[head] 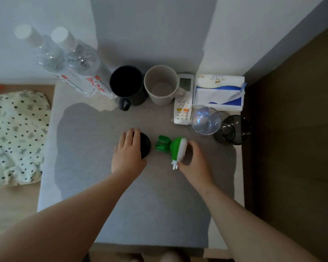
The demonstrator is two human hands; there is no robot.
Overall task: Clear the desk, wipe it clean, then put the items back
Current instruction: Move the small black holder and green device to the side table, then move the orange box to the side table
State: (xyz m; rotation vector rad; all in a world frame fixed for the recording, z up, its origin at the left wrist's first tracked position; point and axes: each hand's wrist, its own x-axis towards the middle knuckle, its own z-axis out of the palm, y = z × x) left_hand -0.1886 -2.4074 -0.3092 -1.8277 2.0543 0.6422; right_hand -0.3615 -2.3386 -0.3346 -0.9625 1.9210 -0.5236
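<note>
both hands on two small items at mid tabletop

a green-and-white plug-in device [175, 146] lies on its side near the middle of the grey tabletop [140, 205], prongs toward the viewer. the right hand [194, 159] curls thumb and fingers round its white end. just left of it sits a flat black disc [145, 143]. the left hand [128, 150] lies palm down over the disc, fingers fairly straight, covering its left half.

across the upper part of the frame stand two clear water bottles [80, 61], a dark mug [128, 86], a beige mug [161, 85], a white remote [184, 99] and a tissue pack [218, 91]. a clear glass [205, 121] and a dark glass [235, 129] stand at the right edge. a spotted cloth [17, 137] lies off the tabletop at the far left.

with so much on the surface, this is either the clearing or the returning step; which one cannot be told. the next move probably calls for a firm hold on the device and a fingertip catch under the disc's thin edge.
</note>
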